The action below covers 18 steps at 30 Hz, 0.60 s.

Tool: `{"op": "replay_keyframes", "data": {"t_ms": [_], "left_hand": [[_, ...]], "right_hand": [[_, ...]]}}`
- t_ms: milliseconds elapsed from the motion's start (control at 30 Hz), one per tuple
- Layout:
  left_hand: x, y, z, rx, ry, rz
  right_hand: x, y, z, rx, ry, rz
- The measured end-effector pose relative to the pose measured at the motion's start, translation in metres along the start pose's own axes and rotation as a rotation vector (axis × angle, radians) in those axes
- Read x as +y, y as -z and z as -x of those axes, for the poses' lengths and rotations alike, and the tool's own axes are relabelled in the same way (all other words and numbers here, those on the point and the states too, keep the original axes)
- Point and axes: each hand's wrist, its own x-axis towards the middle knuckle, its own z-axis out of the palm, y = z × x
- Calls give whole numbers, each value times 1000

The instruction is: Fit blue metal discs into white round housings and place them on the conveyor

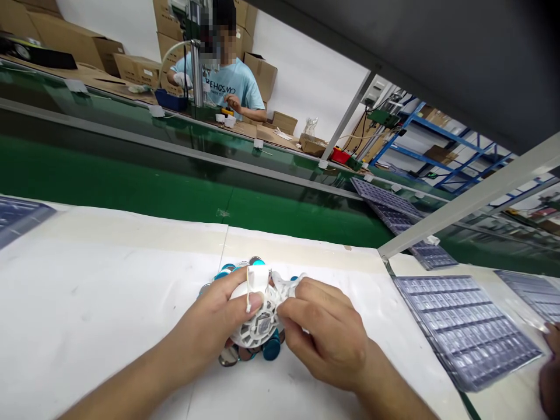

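Observation:
A round white plastic part (256,329) with an open, spoked face is held over the middle of the white table. My left hand (205,321) grips it from the left, thumb across its front. At its right side my right hand (326,329) has its fingers pinched together on a white piece (286,284), whose shape is partly hidden by the fingers. Under and around the part lies a pile of small round discs (272,348), some blue and some silver, partly covered by the hands.
Clear compartment trays (468,326) lie at the right, and another tray (21,219) at the far left. A green conveyor (131,181) crosses behind the table. A grey post (472,195) rises at the right. A person in a blue shirt (236,84) sits beyond; another person's hand shows at the right edge.

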Motion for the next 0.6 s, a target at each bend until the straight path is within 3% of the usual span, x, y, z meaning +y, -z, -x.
{"op": "replay_keyframes", "data": {"t_ms": [167, 600], "left_hand": [[-3, 0, -2, 5, 20, 17], [6, -7, 1, 96, 146, 118]], "right_hand": [[-1, 4, -2, -120, -41, 30], [-3, 17, -5, -268, -42, 21]]}}
